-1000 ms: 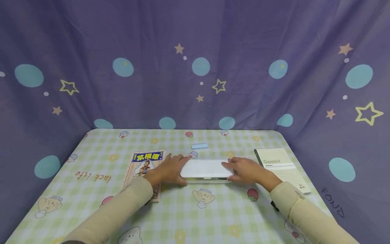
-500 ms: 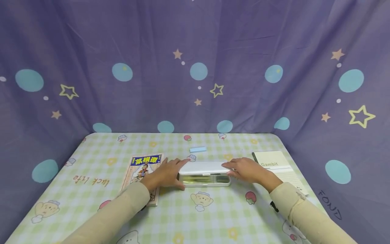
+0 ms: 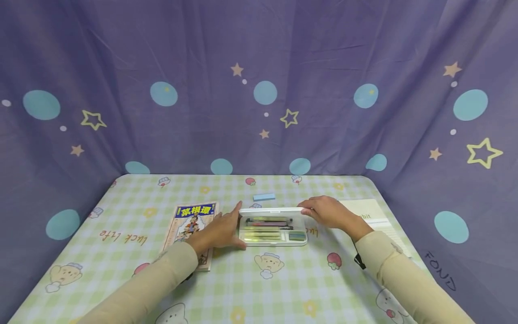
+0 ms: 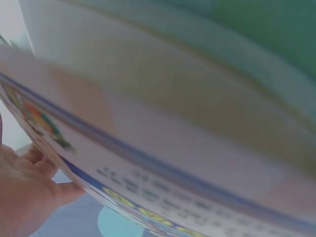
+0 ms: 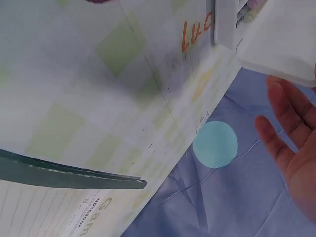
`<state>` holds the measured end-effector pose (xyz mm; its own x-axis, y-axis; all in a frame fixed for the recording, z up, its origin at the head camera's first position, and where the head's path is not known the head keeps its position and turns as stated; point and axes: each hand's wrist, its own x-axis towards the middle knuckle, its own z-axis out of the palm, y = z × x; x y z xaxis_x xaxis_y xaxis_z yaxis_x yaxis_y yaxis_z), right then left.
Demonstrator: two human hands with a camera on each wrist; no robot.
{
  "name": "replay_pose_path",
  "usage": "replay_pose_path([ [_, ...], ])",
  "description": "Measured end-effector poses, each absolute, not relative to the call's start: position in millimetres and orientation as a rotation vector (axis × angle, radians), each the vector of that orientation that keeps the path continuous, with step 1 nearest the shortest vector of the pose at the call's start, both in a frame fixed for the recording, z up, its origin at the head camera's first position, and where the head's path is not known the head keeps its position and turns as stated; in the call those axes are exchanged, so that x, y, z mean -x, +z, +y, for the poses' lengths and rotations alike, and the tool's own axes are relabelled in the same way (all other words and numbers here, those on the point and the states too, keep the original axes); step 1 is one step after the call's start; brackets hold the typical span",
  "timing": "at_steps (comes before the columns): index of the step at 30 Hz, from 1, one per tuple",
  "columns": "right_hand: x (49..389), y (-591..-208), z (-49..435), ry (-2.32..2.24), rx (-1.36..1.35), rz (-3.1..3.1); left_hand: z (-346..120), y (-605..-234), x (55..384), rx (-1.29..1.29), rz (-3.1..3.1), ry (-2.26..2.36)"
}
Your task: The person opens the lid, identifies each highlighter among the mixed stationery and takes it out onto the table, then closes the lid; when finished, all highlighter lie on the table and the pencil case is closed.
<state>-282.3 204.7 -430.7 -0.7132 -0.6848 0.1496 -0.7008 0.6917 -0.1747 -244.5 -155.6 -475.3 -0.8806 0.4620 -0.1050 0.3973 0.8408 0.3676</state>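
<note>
A white pencil case (image 3: 304,220) stands on the checked tablecloth with its lid (image 3: 259,210) raised at the back. Several pens (image 3: 265,234) and a small green-grey block (image 3: 297,236) lie inside. My left hand (image 3: 220,231) rests at the case's left end, thumb by the front corner and fingers extended towards the back one. With my right hand (image 3: 325,212) I pinch the lid's right back corner; in the right wrist view its fingertips are at the edge of the white lid (image 5: 284,49). A colourful-covered book (image 3: 190,220) lies under my left wrist, and its pages (image 4: 148,94) fill the left wrist view.
Behind the case lies a light-blue bar (image 3: 264,197). A "Gambit" notebook (image 3: 374,208) sits at the right, partly behind my right forearm; its dark spine (image 5: 64,170) shows in the right wrist view. A purple curtain (image 3: 259,54) hangs beyond the table.
The pencil case's lid has swung up and back from nearly closed, uncovering the pens. My right hand has moved back with it; my left hand has stayed at the left end.
</note>
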Motion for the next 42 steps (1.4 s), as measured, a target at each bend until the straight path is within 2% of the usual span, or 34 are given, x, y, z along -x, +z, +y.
replay_pose_path([
  [28, 323.3, -446.1, 201.0, 0.607, -0.932, -2.822, -150.8, -475.4, 239.4, -0.656, 2.844, 0.451],
  [42, 325.9, -448.0, 194.3, 0.602, -0.874, -2.917, -150.8, -471.7, 239.3, -0.698, 2.878, 0.406],
])
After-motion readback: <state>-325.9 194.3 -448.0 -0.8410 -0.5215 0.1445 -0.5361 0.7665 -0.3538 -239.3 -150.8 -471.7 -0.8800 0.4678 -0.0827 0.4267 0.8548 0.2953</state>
